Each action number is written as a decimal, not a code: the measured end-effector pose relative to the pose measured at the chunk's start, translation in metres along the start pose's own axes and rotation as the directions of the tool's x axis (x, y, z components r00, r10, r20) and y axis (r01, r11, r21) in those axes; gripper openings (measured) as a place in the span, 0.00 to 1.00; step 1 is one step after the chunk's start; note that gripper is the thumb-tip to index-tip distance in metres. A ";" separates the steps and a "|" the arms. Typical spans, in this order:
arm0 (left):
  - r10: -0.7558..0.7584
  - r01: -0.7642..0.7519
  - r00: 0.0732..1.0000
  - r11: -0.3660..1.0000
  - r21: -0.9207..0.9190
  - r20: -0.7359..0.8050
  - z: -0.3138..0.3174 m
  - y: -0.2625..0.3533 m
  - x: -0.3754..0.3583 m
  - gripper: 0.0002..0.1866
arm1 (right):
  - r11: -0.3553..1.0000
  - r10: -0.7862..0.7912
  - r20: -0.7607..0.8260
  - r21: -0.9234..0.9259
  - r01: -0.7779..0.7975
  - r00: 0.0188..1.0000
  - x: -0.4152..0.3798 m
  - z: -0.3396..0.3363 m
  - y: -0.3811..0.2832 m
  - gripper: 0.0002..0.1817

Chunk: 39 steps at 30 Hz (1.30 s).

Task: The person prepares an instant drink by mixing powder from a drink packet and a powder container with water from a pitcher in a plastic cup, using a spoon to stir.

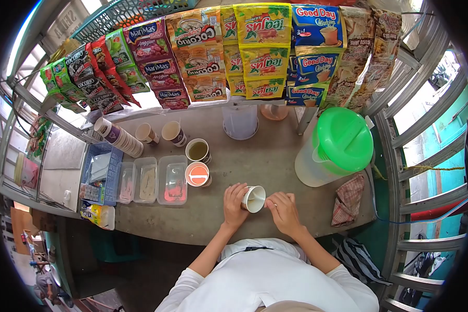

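Note:
My left hand (235, 204) is wrapped round a paper cup (256, 192) near the front of the table. The cup tips toward me, so its pale inside shows. My right hand (284, 212) is closed in a pinch close beside the rim. A small pale, thin thing shows at its fingertips, too small to name. Left of the cup stands a second cup with an orange and white top (197, 174). Behind that is a cup of greenish-brown liquid (198, 151). Two more paper cups (173, 133) stand farther back.
A lidded pitcher (309, 164) stands right, behind a folded checked cloth (348, 200). Left are clear plastic tubs (172, 180), a blue basket (109, 192) and a leaning cup stack (118, 137). Drink sachets (262, 52) hang across the back, above a whitish container (241, 122).

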State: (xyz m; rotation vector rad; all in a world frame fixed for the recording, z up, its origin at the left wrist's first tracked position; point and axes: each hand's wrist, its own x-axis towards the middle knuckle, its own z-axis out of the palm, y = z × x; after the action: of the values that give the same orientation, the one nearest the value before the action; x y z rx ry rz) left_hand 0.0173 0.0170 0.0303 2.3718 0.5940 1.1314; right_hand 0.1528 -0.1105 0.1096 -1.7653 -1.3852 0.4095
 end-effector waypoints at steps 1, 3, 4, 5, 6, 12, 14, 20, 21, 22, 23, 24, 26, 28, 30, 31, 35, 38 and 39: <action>-0.003 0.003 1.000 1.000 -0.001 -0.001 0.000 0.000 0.000 0.35 | 1.000 -0.007 0.019 -0.023 0.008 1.000 0.000 -0.001 -0.001 0.11; -0.006 0.006 1.000 1.000 -0.001 -0.004 0.000 0.001 0.000 0.35 | 1.000 -0.007 0.022 -0.016 0.007 1.000 0.001 -0.001 -0.001 0.11; -0.003 0.003 1.000 1.000 0.001 -0.007 0.000 0.000 0.000 0.35 | 1.000 0.003 0.007 0.015 -0.003 1.000 0.000 0.001 0.001 0.11; 0.000 0.000 1.000 1.000 0.003 -0.009 0.000 -0.001 -0.001 0.35 | 0.999 0.015 -0.008 0.047 -0.015 1.000 -0.001 0.002 0.001 0.10; 0.002 -0.002 1.000 1.000 0.003 -0.011 0.000 -0.001 -0.002 0.36 | 1.000 0.003 0.005 0.016 -0.003 1.000 0.000 0.001 0.000 0.10; -0.007 0.007 1.000 1.000 -0.005 -0.004 -0.001 -0.001 -0.001 0.35 | 0.999 -0.045 0.004 -0.015 0.045 0.999 0.001 -0.001 -0.004 0.09; -0.007 0.007 1.000 1.000 -0.009 -0.013 0.001 -0.002 -0.003 0.35 | 0.993 -0.069 0.003 -0.098 0.069 0.998 0.002 -0.004 -0.008 0.08; -0.022 0.022 1.000 0.999 -0.023 -0.012 0.002 -0.002 -0.004 0.34 | 0.995 -0.054 -0.010 -0.082 0.053 0.998 0.001 0.000 -0.007 0.09; -0.028 0.028 1.000 0.999 -0.022 -0.009 0.002 -0.003 -0.005 0.34 | 0.998 -0.040 0.005 -0.040 0.040 0.999 0.000 -0.001 -0.007 0.09; -0.037 0.036 0.999 0.999 -0.024 -0.016 0.003 -0.003 -0.005 0.35 | 1.000 -0.028 0.019 0.003 0.027 0.999 0.000 -0.001 -0.006 0.09; -0.045 0.045 0.999 0.999 -0.025 -0.022 0.004 -0.003 -0.007 0.35 | 0.999 -0.016 0.034 0.046 0.014 0.999 0.000 -0.001 -0.006 0.10; -0.054 0.054 0.998 0.998 -0.026 -0.028 0.004 -0.002 -0.008 0.36 | 1.000 -0.027 0.018 0.014 0.027 0.999 0.001 -0.001 -0.006 0.10; -0.045 0.045 0.998 0.999 -0.006 -0.036 0.003 -0.001 -0.007 0.36 | 0.997 -0.052 -0.014 -0.053 0.051 0.999 0.002 -0.001 -0.006 0.10; -0.035 0.035 0.999 0.999 0.006 -0.042 0.004 -0.003 -0.007 0.36 | 0.999 -0.034 0.039 0.004 0.034 0.999 0.001 -0.002 -0.005 0.10; -0.024 0.025 0.999 1.000 0.010 -0.040 0.006 -0.005 -0.010 0.36 | 1.000 -0.029 0.043 0.013 0.028 0.999 0.001 -0.002 -0.004 0.10; -0.028 0.028 0.999 1.000 0.008 -0.040 0.006 -0.005 -0.010 0.36 | 0.999 -0.032 0.020 -0.006 0.032 0.999 0.001 -0.001 -0.004 0.10; -0.027 0.027 0.999 1.000 -0.002 -0.032 0.004 -0.002 -0.008 0.35 | 1.000 -0.019 0.084 0.002 0.019 0.996 0.000 -0.002 -0.002 0.10; -0.019 0.019 0.999 1.000 0.003 -0.032 0.005 -0.003 -0.008 0.35 | 0.999 -0.031 -0.003 0.013 0.031 1.000 0.001 -0.001 -0.004 0.10; -0.018 0.018 0.999 1.000 0.007 -0.033 0.005 -0.003 -0.008 0.35 | 0.999 -0.050 0.025 -0.013 0.050 0.998 0.002 -0.002 -0.004 0.10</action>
State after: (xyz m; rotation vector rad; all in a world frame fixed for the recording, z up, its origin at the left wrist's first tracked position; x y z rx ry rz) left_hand 0.0157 0.0144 0.0209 2.3539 0.6303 1.1642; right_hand 0.1517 -0.1095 0.1144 -1.7387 -1.4499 0.3971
